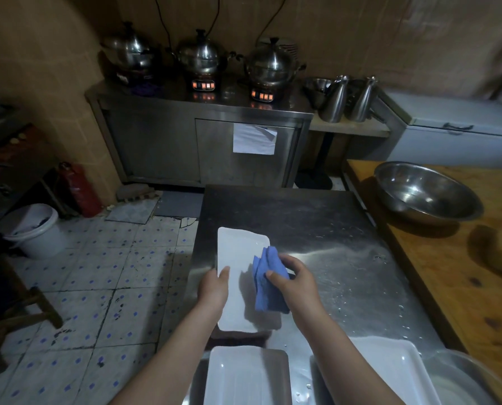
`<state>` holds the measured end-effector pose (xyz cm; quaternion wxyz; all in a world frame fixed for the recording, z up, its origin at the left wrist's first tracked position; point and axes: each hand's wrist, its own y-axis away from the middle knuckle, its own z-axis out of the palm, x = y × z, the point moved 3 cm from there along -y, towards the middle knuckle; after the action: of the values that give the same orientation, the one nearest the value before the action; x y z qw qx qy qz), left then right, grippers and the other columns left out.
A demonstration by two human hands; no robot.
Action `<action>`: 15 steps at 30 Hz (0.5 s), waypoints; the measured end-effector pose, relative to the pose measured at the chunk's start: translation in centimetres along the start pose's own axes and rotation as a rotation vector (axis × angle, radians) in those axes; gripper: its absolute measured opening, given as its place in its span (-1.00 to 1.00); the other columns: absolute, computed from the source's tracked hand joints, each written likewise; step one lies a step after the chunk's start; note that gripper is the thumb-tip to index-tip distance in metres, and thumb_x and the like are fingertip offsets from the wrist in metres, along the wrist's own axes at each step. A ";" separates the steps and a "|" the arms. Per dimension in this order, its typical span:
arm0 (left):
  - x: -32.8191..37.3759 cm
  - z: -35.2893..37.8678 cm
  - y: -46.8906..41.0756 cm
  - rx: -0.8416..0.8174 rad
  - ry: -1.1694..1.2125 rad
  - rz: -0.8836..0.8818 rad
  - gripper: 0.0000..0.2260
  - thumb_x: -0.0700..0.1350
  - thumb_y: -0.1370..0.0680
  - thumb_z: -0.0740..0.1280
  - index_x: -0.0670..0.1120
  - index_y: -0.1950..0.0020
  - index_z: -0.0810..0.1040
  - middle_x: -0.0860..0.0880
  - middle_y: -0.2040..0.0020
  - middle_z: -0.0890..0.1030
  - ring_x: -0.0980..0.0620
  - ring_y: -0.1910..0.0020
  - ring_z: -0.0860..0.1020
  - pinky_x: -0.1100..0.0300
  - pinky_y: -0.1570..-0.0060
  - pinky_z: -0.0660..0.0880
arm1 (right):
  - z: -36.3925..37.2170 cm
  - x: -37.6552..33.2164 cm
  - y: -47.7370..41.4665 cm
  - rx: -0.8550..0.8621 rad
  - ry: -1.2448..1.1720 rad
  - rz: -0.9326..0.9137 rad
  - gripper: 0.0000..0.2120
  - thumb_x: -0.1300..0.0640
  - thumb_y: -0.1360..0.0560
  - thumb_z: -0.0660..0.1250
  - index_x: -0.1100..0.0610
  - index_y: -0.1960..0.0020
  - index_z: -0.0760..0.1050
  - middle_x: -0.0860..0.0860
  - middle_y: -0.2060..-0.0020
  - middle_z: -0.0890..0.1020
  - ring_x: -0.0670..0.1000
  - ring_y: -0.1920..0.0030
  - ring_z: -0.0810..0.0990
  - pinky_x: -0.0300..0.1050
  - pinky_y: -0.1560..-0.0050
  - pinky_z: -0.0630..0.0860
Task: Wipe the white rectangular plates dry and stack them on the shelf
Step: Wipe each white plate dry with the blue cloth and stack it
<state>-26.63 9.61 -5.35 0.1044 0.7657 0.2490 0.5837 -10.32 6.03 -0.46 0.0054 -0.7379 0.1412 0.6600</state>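
Head view: the steel table point(317, 223) carries the work. The steel bowl point(428, 191) on the wooden counter point(436, 276) looks empty. Two plates wait nearest, the near-left plate point(243, 378) and the near-right plate point(390, 363), droplets still around them. The held plate point(238, 249) is mid-wipe over the table's left side. No shelf or stack is visible, so I judge most of the task remains. The right hand point(296, 279) has its fingers clamped on the blue cloth point(268, 287). The left hand point(214, 285) grips the held plate's left edge.

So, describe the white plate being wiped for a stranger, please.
On the central grey steel worktop, near its left edge, is the farthest white rectangular plate. Unlike two nearer plates, the left hand grips it; the right hand holds a blue cloth on it.
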 end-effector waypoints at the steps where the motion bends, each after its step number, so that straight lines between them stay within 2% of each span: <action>1: 0.3 -0.1 0.6 -0.022 0.017 0.006 -0.66 -0.03 -0.62 0.14 -0.24 -0.23 0.49 -0.23 -0.10 0.58 -0.21 -0.06 0.54 -0.04 -0.12 0.49 | 0.3 -0.4 0.3 -0.007 0.026 -0.022 -0.70 0.22 -0.43 0.42 -0.08 -0.07 0.50 -0.19 -0.01 0.58 -0.20 0.03 0.55 -0.46 0.26 0.44; 4: 0.7 -0.7 2.4 -0.079 0.169 -0.033 -0.65 0.00 -0.64 0.09 -0.19 -0.24 0.48 -0.16 -0.03 0.58 -0.15 0.01 0.54 0.07 -0.01 0.48 | 1.1 -1.3 1.4 -0.026 0.070 -0.062 -0.67 0.22 -0.45 0.41 -0.07 -0.13 0.47 -0.20 -0.03 0.55 -0.22 0.05 0.52 -0.56 0.30 0.40; 7: 0.9 -1.5 4.1 -0.124 0.263 -0.088 -0.65 0.05 -0.63 0.07 -0.14 -0.24 0.47 -0.16 -0.03 0.57 -0.14 0.06 0.55 0.10 0.10 0.47 | 1.9 -1.7 2.9 -0.069 0.130 -0.111 -0.64 0.25 -0.46 0.39 -0.07 -0.16 0.44 -0.12 -0.14 0.53 -0.21 0.04 0.52 -0.55 0.19 0.41; 9: 1.0 -2.1 5.0 -0.132 0.256 -0.081 -0.63 0.08 -0.63 0.07 -0.12 -0.24 0.47 -0.17 -0.06 0.57 -0.16 0.03 0.56 0.04 0.03 0.52 | 2.5 -1.9 4.0 -0.074 0.253 -0.142 -0.61 0.22 -0.47 0.39 -0.06 -0.23 0.43 -0.11 -0.21 0.46 -0.19 -0.02 0.46 -0.49 0.01 0.39; 11: 1.1 -2.8 6.0 -0.139 0.249 -0.073 -0.62 0.11 -0.62 0.06 -0.11 -0.21 0.48 -0.17 -0.06 0.59 -0.17 0.01 0.58 -0.05 -0.05 0.54 | 2.9 -2.1 5.1 -0.045 0.381 -0.185 -0.60 0.17 -0.48 0.39 -0.05 -0.27 0.41 -0.11 -0.25 0.39 -0.20 -0.07 0.37 -0.35 -0.16 0.35; 15: 0.8 -4.0 8.2 -0.158 0.262 -0.064 -0.62 0.13 -0.62 0.04 -0.08 -0.14 0.51 -0.17 0.00 0.62 -0.17 0.05 0.61 -0.04 -0.02 0.56 | 3.6 -2.6 7.5 -0.032 0.576 -0.319 -0.59 0.17 -0.52 0.34 -0.04 -0.32 0.37 -0.10 -0.35 0.26 -0.08 -0.25 0.41 -0.37 -0.19 0.28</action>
<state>-28.13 2.44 0.23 0.1494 0.6641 0.2383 0.6928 -15.67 0.08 2.89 0.0569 -0.9070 0.0094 0.4172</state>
